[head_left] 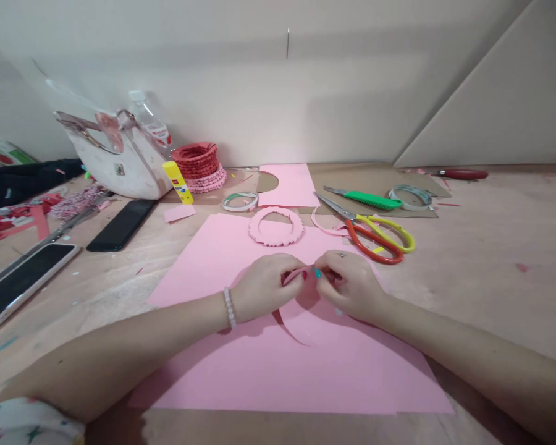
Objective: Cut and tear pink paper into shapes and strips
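My left hand, with a beaded bracelet at the wrist, pinches a narrow pink paper strip whose curved tail hangs below the fingers. Closed fingertips of my right hand meet the same strip at its other end, so the two hands nearly touch. A small greyish bit shows between the fingertips, too small to name. Both hands are over large pink paper sheets. Just beyond them lies a pink paper ring with a ruffled edge.
Behind on the right are scissors, a green-handled cutter and a tape roll; another tape roll lies further left. A glue stick, stacked paper rings, two phones and a white handbag occupy the left.
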`<state>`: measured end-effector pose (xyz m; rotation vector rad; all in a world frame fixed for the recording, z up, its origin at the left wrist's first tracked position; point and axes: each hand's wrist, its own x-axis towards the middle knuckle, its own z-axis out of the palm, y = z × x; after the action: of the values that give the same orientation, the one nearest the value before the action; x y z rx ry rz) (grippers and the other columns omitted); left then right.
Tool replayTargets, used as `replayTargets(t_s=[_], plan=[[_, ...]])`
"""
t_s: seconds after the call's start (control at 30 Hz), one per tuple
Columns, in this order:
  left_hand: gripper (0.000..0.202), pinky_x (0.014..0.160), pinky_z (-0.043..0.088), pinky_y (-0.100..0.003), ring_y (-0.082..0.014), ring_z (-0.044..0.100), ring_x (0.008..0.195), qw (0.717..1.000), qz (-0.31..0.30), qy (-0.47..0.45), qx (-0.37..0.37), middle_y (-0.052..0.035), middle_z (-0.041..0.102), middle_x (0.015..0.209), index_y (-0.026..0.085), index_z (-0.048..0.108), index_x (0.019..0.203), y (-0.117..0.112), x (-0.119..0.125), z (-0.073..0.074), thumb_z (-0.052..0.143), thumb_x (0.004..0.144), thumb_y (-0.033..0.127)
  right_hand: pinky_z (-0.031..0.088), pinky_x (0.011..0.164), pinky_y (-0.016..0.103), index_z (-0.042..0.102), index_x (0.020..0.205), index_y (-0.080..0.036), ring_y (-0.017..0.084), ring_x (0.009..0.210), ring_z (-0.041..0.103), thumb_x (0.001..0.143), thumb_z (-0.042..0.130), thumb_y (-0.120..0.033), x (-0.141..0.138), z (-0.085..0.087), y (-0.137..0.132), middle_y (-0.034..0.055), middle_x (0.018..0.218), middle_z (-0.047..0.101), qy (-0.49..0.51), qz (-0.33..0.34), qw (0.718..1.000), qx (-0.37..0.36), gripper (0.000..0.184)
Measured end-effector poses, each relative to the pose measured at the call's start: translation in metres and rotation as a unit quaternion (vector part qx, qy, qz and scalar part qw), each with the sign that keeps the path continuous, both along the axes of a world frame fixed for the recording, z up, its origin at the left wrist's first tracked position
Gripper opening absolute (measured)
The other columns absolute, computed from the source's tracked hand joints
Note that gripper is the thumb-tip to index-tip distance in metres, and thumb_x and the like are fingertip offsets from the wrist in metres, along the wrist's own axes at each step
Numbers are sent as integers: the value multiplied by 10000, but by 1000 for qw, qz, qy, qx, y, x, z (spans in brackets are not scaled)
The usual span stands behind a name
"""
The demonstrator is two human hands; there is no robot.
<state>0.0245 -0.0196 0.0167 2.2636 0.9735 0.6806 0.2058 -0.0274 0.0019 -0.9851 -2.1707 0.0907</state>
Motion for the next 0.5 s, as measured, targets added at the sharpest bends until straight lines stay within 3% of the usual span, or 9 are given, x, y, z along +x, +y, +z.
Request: replayTargets(t_s=[0.33,0.5], plan=[[247,540,260,-225,-88,358,551,1000,-6,-6,-4,49,374,568,166,321,575,0,0,-1,451,780,119,302,460,217,454,683,-197,103,474,422,746,465,-151,0,-2,1,-35,531,465,-26,-10,999,-27,79],[236,543,262,-227,-90,365,556,1000,-4,-1,-3,48,384,573,165,340,576,0,0,-1,450,780,122,324,463,221,500,724,-182,109,470,457,741,463,-129,-1,-4,0,-25,528,509,-38,-24,999,20,67]])
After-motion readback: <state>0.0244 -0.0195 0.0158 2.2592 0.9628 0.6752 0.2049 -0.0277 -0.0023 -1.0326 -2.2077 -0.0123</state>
